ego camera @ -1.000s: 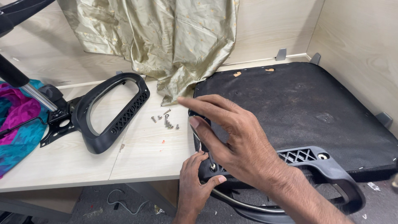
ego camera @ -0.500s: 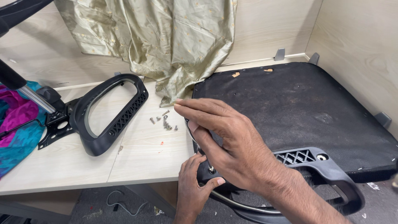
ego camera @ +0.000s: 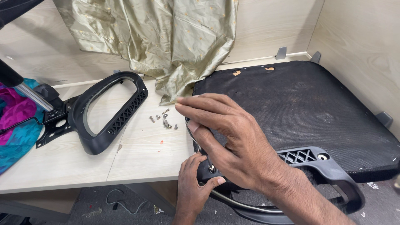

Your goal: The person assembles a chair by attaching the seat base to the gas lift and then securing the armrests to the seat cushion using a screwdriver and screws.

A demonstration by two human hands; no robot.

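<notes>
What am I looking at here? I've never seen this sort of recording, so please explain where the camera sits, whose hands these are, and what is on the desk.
There is one view, from a camera worn on a person's head, looking down at that person's own two bare hands; no machine is involved. The right hand lies spread over the near corner of a black seat pad and the black armrest fixed along its edge. The left hand comes up from below the desk edge and grips the same corner near a metal bolt. On the pale wooden desk lie a second, loose armrest, a small heap of screws, a gold-green cloth and a pink and blue cloth.
</notes>
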